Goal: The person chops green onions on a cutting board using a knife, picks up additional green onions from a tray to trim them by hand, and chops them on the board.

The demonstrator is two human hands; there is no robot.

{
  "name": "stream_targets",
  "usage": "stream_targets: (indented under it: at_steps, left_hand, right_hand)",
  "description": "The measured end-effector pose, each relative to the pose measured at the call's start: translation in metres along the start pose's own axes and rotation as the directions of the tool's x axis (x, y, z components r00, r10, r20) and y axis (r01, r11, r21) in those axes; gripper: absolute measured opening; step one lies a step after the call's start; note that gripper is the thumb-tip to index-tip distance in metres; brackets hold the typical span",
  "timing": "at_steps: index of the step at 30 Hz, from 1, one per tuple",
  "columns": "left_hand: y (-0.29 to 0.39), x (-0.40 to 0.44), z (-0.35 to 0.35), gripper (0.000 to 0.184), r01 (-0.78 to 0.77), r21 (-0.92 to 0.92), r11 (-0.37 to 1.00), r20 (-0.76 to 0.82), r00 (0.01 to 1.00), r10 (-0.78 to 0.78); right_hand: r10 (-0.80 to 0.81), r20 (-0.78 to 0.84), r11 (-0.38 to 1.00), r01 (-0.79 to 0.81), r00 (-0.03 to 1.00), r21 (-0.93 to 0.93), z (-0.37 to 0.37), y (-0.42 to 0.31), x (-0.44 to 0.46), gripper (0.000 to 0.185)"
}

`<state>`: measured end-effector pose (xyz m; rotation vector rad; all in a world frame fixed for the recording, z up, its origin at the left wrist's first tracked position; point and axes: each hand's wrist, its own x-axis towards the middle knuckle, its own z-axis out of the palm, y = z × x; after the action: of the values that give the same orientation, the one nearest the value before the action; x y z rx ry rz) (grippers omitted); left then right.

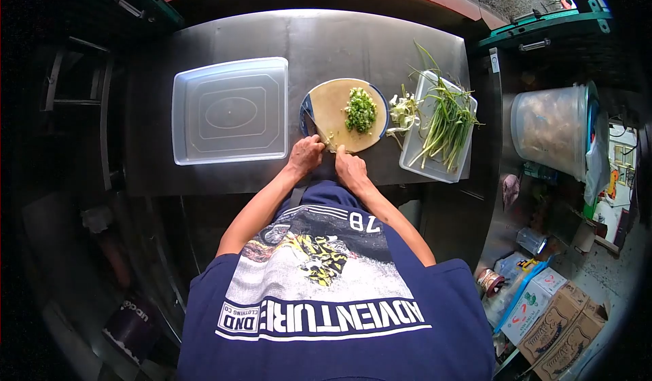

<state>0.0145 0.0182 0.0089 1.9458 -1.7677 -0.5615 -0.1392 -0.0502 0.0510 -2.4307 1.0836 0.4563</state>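
My left hand (307,155) is closed at the near left edge of a round cutting board (329,102). It grips a knife (309,118), whose blade lies along the board's left side. My right hand (351,168) is closed at the board's near edge, thumb pointing forward; whatever its fingers hold is hidden. Small green and white bits lie on the board between both hands. A pile of chopped green onions (360,111) rests on the board's right half.
On the steel table (299,38), a clear plastic tray (231,113) stands left of the board. To the right, whole green onions (448,119) lie across a white tray (435,170), with trimmings (403,111) beside it. A lidded tub (550,130) and cardboard boxes (564,327) are farther right.
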Motion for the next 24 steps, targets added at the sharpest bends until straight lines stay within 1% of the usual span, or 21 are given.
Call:
stream_targets:
  at_steps: [3,7,9,11,12,15,17,18,20,24]
  left_hand:
    - [0.0,0.001,0.001,0.013,-0.006,-0.012,1.0,0.001,1.0,0.006]
    - [0.002,-0.002,-0.002,0.013,-0.022,-0.023,1.0,-0.012,1.0,0.021]
    - [0.001,-0.003,-0.001,0.008,-0.032,-0.021,0.999,-0.01,0.999,0.031]
    - [0.001,-0.004,0.001,0.009,-0.041,-0.03,0.999,-0.002,0.999,0.041]
    - [-0.001,-0.004,0.001,0.012,-0.044,-0.037,0.998,0.004,0.999,0.044]
    - [-0.003,-0.004,0.001,0.012,-0.07,-0.015,0.997,0.007,0.998,0.07]
    - [-0.004,-0.005,0.001,0.012,-0.068,-0.008,0.998,0.005,0.998,0.068]
    - [-0.004,-0.005,0.002,0.011,-0.071,-0.002,0.998,0.005,0.997,0.071]
    - [-0.004,-0.004,0.003,0.011,-0.069,0.003,0.998,0.007,0.998,0.069]
    - [-0.006,-0.004,0.006,0.009,-0.078,0.01,0.997,0.0,0.997,0.078]
  right_hand:
    - [-0.003,-0.001,1.0,0.003,1.0,0.004,-0.001,0.003,-0.011,0.015]
    - [0.035,-0.007,0.999,-0.035,0.999,0.01,0.011,0.005,-0.008,0.015]
    - [0.053,-0.008,0.999,-0.053,0.999,0.011,0.015,0.003,0.004,0.015]
    - [0.01,-0.007,0.997,-0.009,1.0,0.082,0.014,0.004,0.015,0.023]
    - [0.009,-0.014,0.996,-0.008,1.0,0.084,0.012,0.004,0.017,0.023]
    - [-0.032,-0.006,0.995,0.032,0.999,0.09,0.002,0.007,0.016,0.022]
    - [-0.072,0.025,0.994,0.07,0.997,0.086,-0.005,0.009,0.004,0.019]
    - [-0.072,0.026,0.994,0.069,0.997,0.083,-0.007,0.009,-0.001,0.019]
    - [-0.015,0.069,0.998,0.011,0.998,0.055,-0.012,0.007,-0.008,0.017]
    - [-0.029,0.076,0.998,0.024,0.997,0.056,-0.007,0.009,-0.012,0.019]
